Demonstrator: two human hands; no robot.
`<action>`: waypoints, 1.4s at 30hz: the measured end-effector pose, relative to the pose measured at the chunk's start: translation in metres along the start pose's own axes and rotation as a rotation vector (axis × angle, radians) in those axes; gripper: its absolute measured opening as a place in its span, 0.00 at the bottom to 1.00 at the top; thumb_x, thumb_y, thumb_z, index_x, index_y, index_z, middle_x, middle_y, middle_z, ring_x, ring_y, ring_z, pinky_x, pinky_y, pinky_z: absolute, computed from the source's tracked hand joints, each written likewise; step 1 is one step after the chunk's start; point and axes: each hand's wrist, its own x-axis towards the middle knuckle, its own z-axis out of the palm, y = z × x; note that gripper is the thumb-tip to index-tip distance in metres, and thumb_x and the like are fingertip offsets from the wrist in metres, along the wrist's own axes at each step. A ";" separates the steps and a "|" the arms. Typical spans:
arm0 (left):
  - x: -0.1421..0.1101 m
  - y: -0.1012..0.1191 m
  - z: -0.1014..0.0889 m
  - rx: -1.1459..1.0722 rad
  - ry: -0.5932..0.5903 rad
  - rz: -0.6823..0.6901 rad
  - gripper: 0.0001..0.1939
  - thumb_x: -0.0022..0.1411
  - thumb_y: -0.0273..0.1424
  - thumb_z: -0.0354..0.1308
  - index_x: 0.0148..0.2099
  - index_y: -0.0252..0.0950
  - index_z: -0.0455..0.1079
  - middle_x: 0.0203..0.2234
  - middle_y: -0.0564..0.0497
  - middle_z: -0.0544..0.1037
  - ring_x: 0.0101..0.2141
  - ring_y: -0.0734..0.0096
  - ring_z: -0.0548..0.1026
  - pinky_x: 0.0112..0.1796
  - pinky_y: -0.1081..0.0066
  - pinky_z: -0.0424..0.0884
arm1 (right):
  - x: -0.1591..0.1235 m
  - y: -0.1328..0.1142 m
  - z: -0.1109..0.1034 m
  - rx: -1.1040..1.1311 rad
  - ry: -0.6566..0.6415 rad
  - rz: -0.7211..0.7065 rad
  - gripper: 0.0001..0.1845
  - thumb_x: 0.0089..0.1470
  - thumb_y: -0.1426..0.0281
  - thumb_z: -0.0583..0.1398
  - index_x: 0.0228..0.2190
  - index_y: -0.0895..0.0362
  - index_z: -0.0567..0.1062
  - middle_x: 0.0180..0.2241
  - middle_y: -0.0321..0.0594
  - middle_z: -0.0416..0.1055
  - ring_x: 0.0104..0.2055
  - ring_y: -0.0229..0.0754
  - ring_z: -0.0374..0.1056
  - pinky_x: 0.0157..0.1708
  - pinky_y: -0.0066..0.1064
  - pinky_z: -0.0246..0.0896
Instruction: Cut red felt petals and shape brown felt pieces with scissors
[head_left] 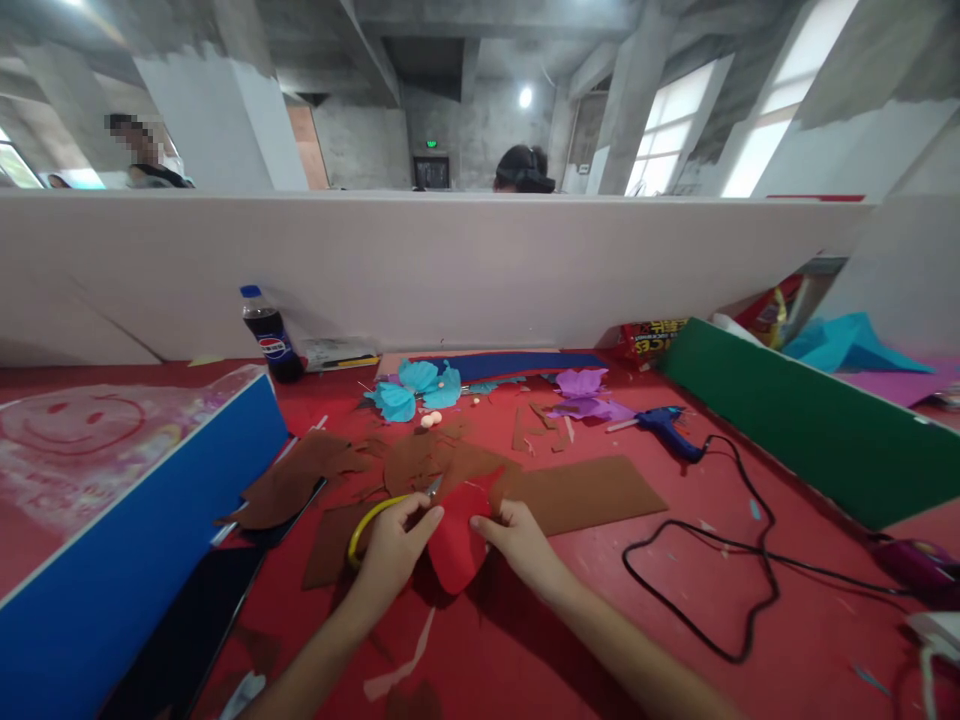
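A red cut-out piece (456, 540), thin like paper or felt, is stretched between my two hands over the table. Thumb and fingers of my left hand (397, 538) pinch its left edge. On the opposite edge, my right hand (519, 540) grips it the same way. A pair of scissors with a yellow handle (361, 528) is at my left hand, its blade tip showing beyond the fingers; whether that hand also holds it I cannot tell. Brown sheets (585, 492) and brown scraps (420, 462) lie just behind the hands.
Turquoise paper flowers (418, 388) and purple ones (589, 392) lie toward the back. A blue glue gun (669, 430) trails a black cord (765, 560) on the right. Blue (150, 490) and green (787, 430) panels flank the space. A cola bottle (271, 335) stands by the white partition (450, 270).
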 end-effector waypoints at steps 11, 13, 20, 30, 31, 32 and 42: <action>0.006 0.000 -0.038 1.104 -0.116 0.052 0.16 0.58 0.42 0.42 0.37 0.38 0.66 0.33 0.48 0.74 0.34 0.64 0.72 0.28 0.73 0.59 | 0.014 0.002 -0.034 -0.083 0.103 0.021 0.12 0.41 0.64 0.59 0.20 0.61 0.70 0.17 0.34 0.64 0.20 0.33 0.56 0.22 0.25 0.49; 0.006 0.000 -0.039 1.124 -0.162 0.019 0.18 0.57 0.45 0.42 0.38 0.39 0.66 0.33 0.48 0.74 0.34 0.62 0.73 0.28 0.72 0.61 | 0.016 0.002 -0.038 -0.091 0.137 0.023 0.12 0.41 0.63 0.59 0.20 0.62 0.70 0.17 0.34 0.65 0.19 0.33 0.56 0.21 0.25 0.49; 0.003 0.006 -0.037 1.215 -0.243 -0.006 0.18 0.53 0.43 0.47 0.40 0.37 0.66 0.32 0.43 0.76 0.33 0.55 0.74 0.30 0.65 0.65 | 0.019 0.001 -0.049 -0.117 0.208 0.020 0.14 0.41 0.62 0.59 0.17 0.61 0.67 0.14 0.32 0.61 0.17 0.32 0.54 0.20 0.25 0.47; 0.009 -0.005 -0.041 1.046 -0.125 -0.072 0.14 0.56 0.30 0.43 0.44 0.36 0.63 0.34 0.43 0.76 0.35 0.59 0.74 0.33 0.67 0.65 | 0.017 -0.003 -0.048 0.012 0.257 0.014 0.17 0.40 0.59 0.60 0.19 0.61 0.68 0.16 0.34 0.64 0.18 0.34 0.57 0.20 0.26 0.50; 0.010 -0.006 -0.042 1.003 -0.113 -0.055 0.15 0.55 0.29 0.43 0.46 0.37 0.62 0.35 0.44 0.76 0.37 0.60 0.74 0.33 0.68 0.64 | 0.017 -0.003 -0.048 0.005 0.274 0.005 0.17 0.40 0.59 0.61 0.19 0.61 0.69 0.16 0.35 0.65 0.18 0.35 0.58 0.21 0.27 0.51; 0.010 -0.007 -0.042 0.964 -0.100 -0.031 0.17 0.55 0.28 0.44 0.48 0.38 0.60 0.38 0.45 0.75 0.39 0.61 0.73 0.35 0.69 0.64 | 0.017 -0.004 -0.048 0.000 0.284 -0.005 0.17 0.40 0.58 0.61 0.20 0.62 0.69 0.17 0.36 0.66 0.19 0.35 0.59 0.21 0.27 0.51; -0.005 -0.001 -0.035 0.861 -0.173 0.193 0.28 0.52 0.25 0.46 0.56 0.38 0.52 0.51 0.46 0.66 0.50 0.64 0.64 0.46 0.68 0.61 | 0.008 -0.024 -0.036 0.017 0.286 -0.161 0.19 0.43 0.58 0.60 0.29 0.62 0.74 0.31 0.45 0.73 0.33 0.44 0.66 0.33 0.32 0.60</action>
